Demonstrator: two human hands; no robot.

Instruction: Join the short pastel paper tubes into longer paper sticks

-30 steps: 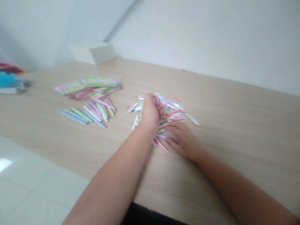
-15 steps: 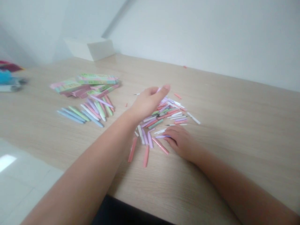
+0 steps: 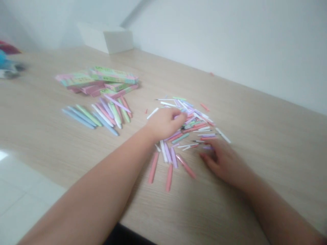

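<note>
My left hand (image 3: 166, 124) reaches over the near left side of a heap of loose pen parts (image 3: 196, 117), with barrels, caps and thin refills in pink, purple, green and white. Its fingers curl down among the parts, and what they hold is hidden. At the heap's right edge, my right hand (image 3: 223, 160) rests low, its fingers bent round a short purple pen barrel (image 3: 208, 147) that is partly covered. White refills (image 3: 187, 146) lie just left of its fingertips. Several pink barrels (image 3: 168, 177) point toward me in front of the heap.
Assembled pastel pens (image 3: 99, 112) lie in a row at the left. Behind them are stacked green and pink pen boxes (image 3: 112, 75). A white box (image 3: 119, 41) stands by the wall. Blurred blue and red items (image 3: 7, 61) sit at the far left.
My left hand has come down nearer the heap. My right hand has drawn back to the right with the purple barrel. The view has shifted slightly.
</note>
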